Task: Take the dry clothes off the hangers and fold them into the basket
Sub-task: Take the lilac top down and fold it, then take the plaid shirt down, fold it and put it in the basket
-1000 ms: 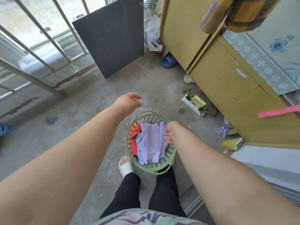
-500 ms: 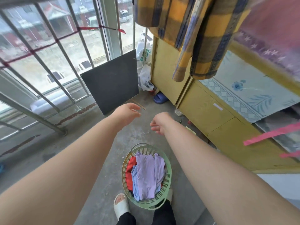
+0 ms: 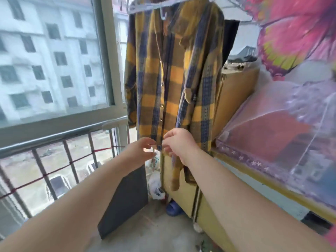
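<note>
In the head view, a yellow and blue checked shirt hangs buttoned on a white hanger in front of a yellow cabinet. Both hands reach its lower front edge. The left hand is loosely spread with its fingertips at the hem. The right hand curls against the buttoned edge, and blur hides whether it pinches the cloth. A dark board leans below.
</note>
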### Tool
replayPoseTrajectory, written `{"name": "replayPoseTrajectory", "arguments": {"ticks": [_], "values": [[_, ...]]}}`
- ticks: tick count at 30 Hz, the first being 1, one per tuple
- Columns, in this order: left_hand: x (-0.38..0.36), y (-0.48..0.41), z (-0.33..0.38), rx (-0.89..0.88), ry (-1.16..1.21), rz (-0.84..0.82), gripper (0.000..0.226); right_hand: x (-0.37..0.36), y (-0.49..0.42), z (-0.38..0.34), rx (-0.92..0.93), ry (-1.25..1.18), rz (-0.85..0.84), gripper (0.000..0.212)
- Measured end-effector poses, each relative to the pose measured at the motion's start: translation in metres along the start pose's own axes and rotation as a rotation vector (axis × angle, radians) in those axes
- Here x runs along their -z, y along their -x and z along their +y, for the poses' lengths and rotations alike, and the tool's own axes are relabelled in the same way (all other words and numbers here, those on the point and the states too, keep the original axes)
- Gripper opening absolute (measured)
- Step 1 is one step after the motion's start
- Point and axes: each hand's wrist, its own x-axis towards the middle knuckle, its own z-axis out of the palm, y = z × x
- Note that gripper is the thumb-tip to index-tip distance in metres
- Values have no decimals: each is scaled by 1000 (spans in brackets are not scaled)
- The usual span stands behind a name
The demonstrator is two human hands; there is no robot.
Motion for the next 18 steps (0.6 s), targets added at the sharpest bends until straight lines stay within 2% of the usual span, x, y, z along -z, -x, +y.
{"name": "replayPoseTrajectory", "arguments": {"ticks": [2, 4, 5, 8, 14, 18], "values": [[15, -15, 24, -51, -13, 40, 40, 23, -12, -23, 94, 34, 56, 10], [23, -10, 41, -40, -24, 2, 43, 32, -10, -33, 137, 94, 68, 11], [44, -27, 83, -126, -44, 81, 43, 68, -25, -70, 246, 95, 140, 11], [54, -33, 107, -154, -63, 69, 44, 89, -33, -87, 317, 156, 184, 13], [67, -68, 181, -250, -65, 161, 54, 161, -58, -136, 490, 234, 299, 14], [71, -95, 219, -299, -99, 238, 56, 193, -83, -154, 530, 289, 324, 26]]}}
